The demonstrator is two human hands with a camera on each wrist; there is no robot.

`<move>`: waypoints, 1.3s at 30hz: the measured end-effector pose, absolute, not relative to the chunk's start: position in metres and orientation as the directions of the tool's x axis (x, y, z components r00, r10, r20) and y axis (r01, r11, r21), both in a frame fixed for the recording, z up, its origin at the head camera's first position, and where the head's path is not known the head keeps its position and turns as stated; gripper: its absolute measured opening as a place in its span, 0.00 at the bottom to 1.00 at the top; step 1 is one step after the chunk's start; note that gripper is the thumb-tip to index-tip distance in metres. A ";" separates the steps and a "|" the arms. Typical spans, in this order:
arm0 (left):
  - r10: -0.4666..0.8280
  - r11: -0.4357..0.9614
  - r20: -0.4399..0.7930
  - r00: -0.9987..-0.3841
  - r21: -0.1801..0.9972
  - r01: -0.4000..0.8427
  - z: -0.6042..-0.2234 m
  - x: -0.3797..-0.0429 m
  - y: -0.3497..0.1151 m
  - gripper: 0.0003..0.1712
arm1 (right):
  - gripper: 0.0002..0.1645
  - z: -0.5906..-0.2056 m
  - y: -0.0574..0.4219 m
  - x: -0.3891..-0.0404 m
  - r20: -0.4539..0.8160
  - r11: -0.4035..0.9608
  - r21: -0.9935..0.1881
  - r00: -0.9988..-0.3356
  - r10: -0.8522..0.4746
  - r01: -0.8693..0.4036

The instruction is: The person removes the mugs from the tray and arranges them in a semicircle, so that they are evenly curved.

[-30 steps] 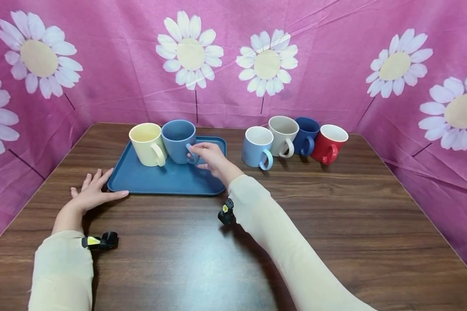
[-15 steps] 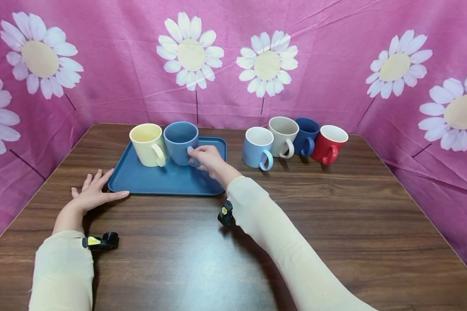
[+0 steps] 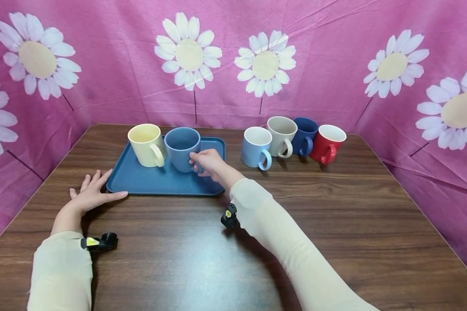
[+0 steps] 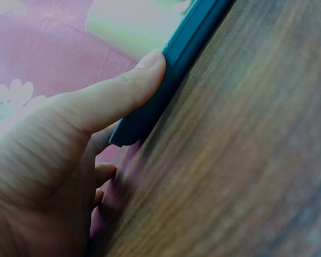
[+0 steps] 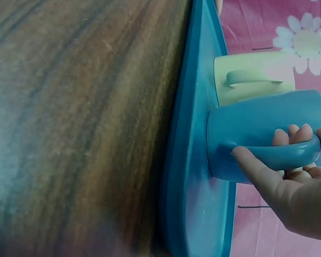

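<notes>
My right hand grips the handle of a slate-blue mug; in the right wrist view its fingers pass through the handle. That mug is upright on the blue tray, right of a pale yellow mug that also stands on the tray. My left hand lies spread at the tray's near left corner. In the left wrist view the left thumb touches the tray's rim, with the other fingers partly hidden behind it.
Right of the tray stand a light blue mug, a grey-beige mug, a dark blue mug and a red mug, close together. A pink flowered cloth hangs behind the wooden table.
The slate-blue mug has come slightly nearer and to the right on the tray, with my right hand at its handle. My left hand has stayed at the tray corner.
</notes>
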State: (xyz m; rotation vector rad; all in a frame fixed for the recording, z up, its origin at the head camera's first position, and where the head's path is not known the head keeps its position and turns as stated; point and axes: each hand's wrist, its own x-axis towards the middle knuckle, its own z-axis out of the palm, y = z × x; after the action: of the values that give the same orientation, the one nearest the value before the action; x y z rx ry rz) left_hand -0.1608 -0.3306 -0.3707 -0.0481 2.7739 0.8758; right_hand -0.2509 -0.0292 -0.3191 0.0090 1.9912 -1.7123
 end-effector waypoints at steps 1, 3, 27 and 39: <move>0.038 0.820 -0.229 -0.973 0.563 -0.101 -0.371 -0.161 -0.331 0.56 | 0.19 -0.319 -0.029 -0.250 -0.381 0.198 -0.922 -0.867 -0.320 0.331; 0.039 0.820 -0.230 -0.972 0.564 -0.100 -0.371 -0.161 -0.331 0.56 | 0.19 -0.319 -0.027 -0.248 -0.387 0.189 -0.921 -0.861 -0.330 0.341; 0.044 0.816 -0.227 -0.973 0.570 -0.096 -0.370 -0.159 -0.331 0.56 | 0.15 -0.321 0.001 -0.221 -0.395 0.166 -0.919 -0.841 -0.370 0.358; 0.040 0.815 -0.228 -0.973 0.571 -0.100 -0.373 -0.160 -0.332 0.56 | 0.13 -0.312 0.028 -0.204 -0.325 0.086 -0.943 -0.834 -0.445 0.322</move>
State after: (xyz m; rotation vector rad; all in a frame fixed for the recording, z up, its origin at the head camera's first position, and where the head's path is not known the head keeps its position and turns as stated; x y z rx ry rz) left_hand -0.1599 -0.3323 -0.3731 -0.0461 2.7704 0.8895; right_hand -0.2040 0.0285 -0.3119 -0.1210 1.8191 -1.8048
